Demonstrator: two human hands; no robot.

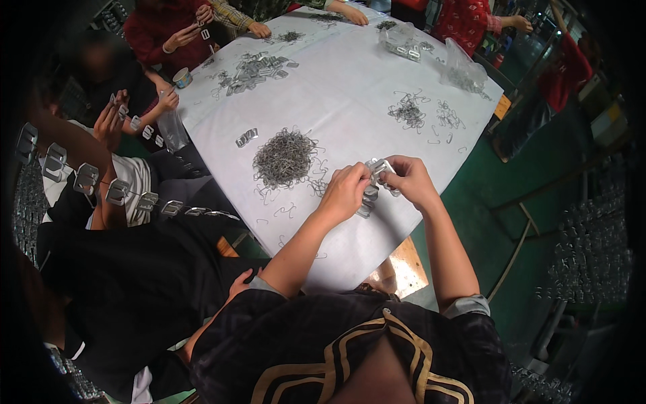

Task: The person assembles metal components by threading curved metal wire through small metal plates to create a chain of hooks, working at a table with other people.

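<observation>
Grip: right hand closed on silver slotted metal buckles; left hand pinched, contents unclear
Buckle step: seemingly linking; next needs alignment
Left of grip: grey bent-wire hooks

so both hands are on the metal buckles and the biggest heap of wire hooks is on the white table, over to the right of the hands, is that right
Not quite: the head view shows the biggest heap of wire hooks to the left of the hands. As you say, it is on the white table, and the left hand and right hand are both on the metal buckles.
</observation>
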